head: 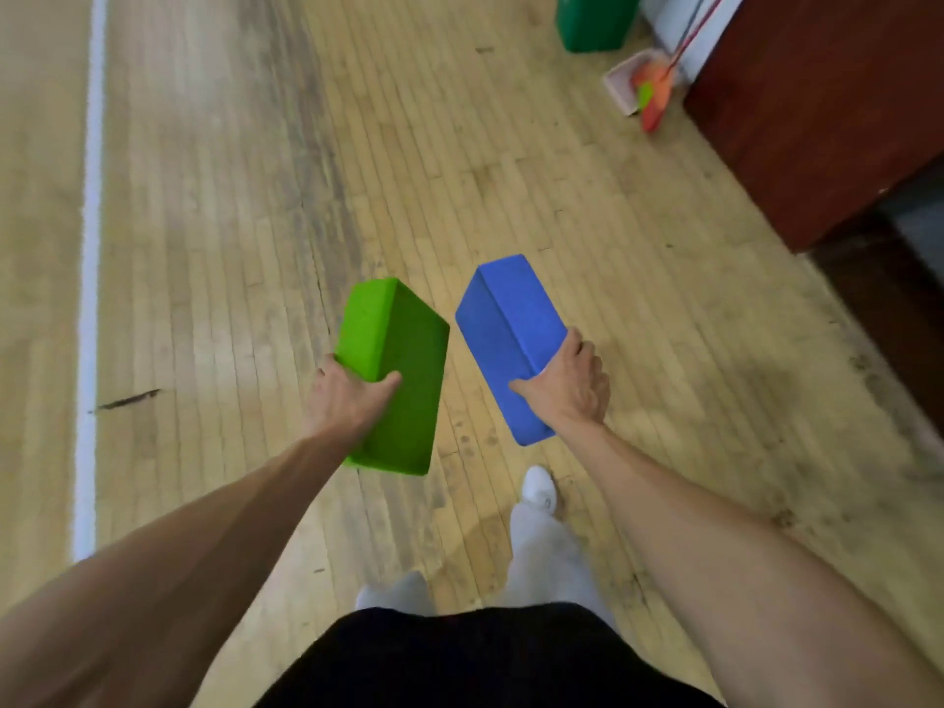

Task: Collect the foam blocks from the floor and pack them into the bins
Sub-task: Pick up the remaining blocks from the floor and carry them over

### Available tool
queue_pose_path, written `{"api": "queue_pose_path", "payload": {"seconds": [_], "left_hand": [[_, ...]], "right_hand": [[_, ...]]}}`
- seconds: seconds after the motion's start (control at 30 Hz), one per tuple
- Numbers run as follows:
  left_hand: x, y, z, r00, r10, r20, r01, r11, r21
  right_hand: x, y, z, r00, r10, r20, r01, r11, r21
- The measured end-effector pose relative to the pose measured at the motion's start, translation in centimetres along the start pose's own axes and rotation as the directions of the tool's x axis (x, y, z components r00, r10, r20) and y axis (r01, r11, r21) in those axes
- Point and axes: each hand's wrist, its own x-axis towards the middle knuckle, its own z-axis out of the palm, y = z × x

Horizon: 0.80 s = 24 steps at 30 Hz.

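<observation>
Head | green block (396, 350), blue block (511, 324) held | green bin (592, 23) ahead | dustpan (620, 86) by cabinet (817, 94)

Bright, even indoor light covers the floor (511, 186), with no hard glare. A faint, soft shadow lies on the boards right of the blue block (511, 339). The whole frame is slightly soft. The green block (393, 370) is among the sharpest things, and the broom (656, 89) at top right is smeared. The wide lens bows the white line (89, 298) at the left edge.

left block (403, 339) beside right block (511, 324), bin (592, 23) far ahead
</observation>
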Motion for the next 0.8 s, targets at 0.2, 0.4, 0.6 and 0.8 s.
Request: {"api": "queue_pose_path", "payload": {"seconds": [0.2, 0.4, 0.6, 0.8], "left_hand": [[-4.0, -1.6, -2.4, 0.927, 0.349, 0.136, -0.365, 0.923, 0.124], [-14.3, -5.5, -3.5, 0.798, 0.490, 0.350, -0.570, 0.802, 0.177], [-27.0, -7.7, 0.8, 0.592, 0.615, 0.522, -0.787, 0.582, 0.207], [-45.6, -11.4, 7.5, 0.231, 0.710, 0.665, -0.969, 0.230, 0.091]], "right_hand": [[-11.7, 2.3, -0.5, 0.951, 0.254, -0.176, -0.229, 0.962, 0.148], [-28.9, 7.3, 0.1, 0.819, 0.550, -0.164, -0.496, 0.822, 0.280], [-45.1, 15.0, 1.9, 0.607, 0.762, -0.227, -0.667, 0.643, 0.376], [-64.1, 24.1, 5.1, 0.311, 0.905, -0.291, -0.741, 0.422, 0.522]]}}
